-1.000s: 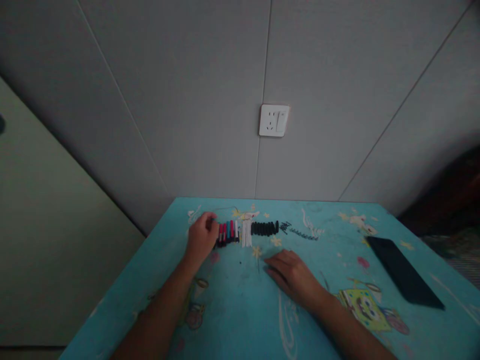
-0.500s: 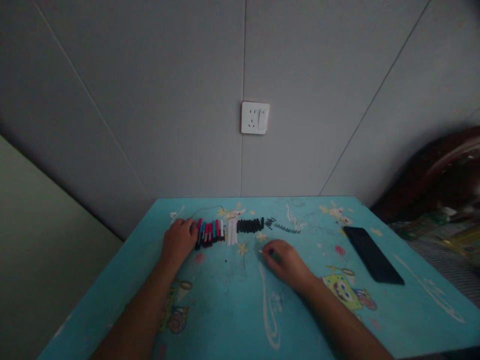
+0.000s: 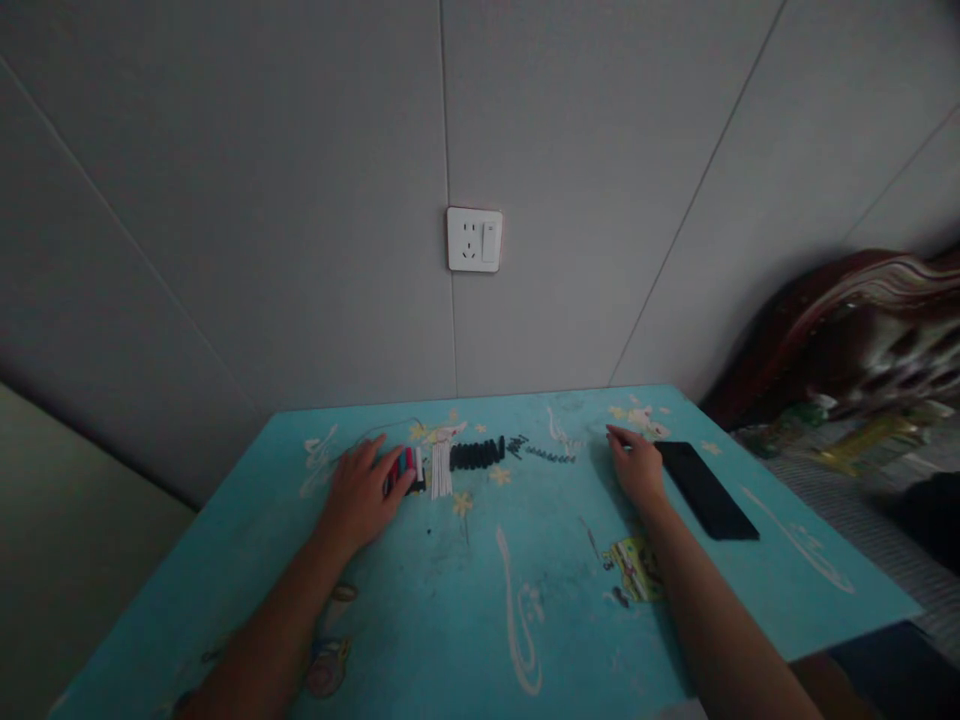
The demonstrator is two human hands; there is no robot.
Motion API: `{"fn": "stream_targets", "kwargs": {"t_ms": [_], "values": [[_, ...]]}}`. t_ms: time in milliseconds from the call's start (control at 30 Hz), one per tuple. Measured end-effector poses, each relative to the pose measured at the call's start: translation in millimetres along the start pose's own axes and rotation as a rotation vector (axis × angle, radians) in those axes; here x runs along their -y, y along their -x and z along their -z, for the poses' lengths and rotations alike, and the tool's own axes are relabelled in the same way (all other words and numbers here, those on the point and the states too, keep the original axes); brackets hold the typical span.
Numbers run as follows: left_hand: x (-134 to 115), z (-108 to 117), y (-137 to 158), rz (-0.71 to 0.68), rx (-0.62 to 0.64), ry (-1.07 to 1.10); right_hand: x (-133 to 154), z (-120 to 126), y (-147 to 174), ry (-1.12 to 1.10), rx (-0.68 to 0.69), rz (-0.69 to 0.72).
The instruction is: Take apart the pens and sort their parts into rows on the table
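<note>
Here, coloured barrels (image 3: 411,462) lie partly under the left fingers (image 3: 383,466).

Around the white sticks (image 3: 442,472), the tabletop (image 3: 420,620) was turquoise, printed with yellow flowers (image 3: 463,503) and a yellow cartoon figure (image 3: 636,568). Left of the sticks, pen barrels (image 3: 410,463) showed red, blue and white with black ends; right of them, short cylinders (image 3: 478,455) were black.

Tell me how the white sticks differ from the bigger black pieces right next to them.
The white sticks are pale, while the black pieces are dark. The white sticks look longer and thinner; the black pieces look shorter and thicker. Both groups lie side by side on the blue table.
</note>
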State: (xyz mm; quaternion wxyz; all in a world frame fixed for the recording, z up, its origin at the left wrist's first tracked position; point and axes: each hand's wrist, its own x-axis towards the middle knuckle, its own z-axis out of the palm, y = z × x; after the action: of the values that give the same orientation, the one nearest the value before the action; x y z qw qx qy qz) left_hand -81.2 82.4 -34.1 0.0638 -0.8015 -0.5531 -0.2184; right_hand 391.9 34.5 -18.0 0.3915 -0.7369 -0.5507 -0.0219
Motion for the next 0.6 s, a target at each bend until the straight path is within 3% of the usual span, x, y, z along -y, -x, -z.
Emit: {"fn": "stream_targets", "kwargs": {"t_ms": [233, 600], "values": [[-4.6, -2.9, 4.1, -0.027, 0.087, -0.001, -0.6, -8.8, 2.0, 0.073, 0.106, 0.015], [-2.7, -4.1, 8.4, -0.052, 0.156, -0.018, 1.2, -12.7, 1.8, 0.213, 0.146, 0.018]]}}
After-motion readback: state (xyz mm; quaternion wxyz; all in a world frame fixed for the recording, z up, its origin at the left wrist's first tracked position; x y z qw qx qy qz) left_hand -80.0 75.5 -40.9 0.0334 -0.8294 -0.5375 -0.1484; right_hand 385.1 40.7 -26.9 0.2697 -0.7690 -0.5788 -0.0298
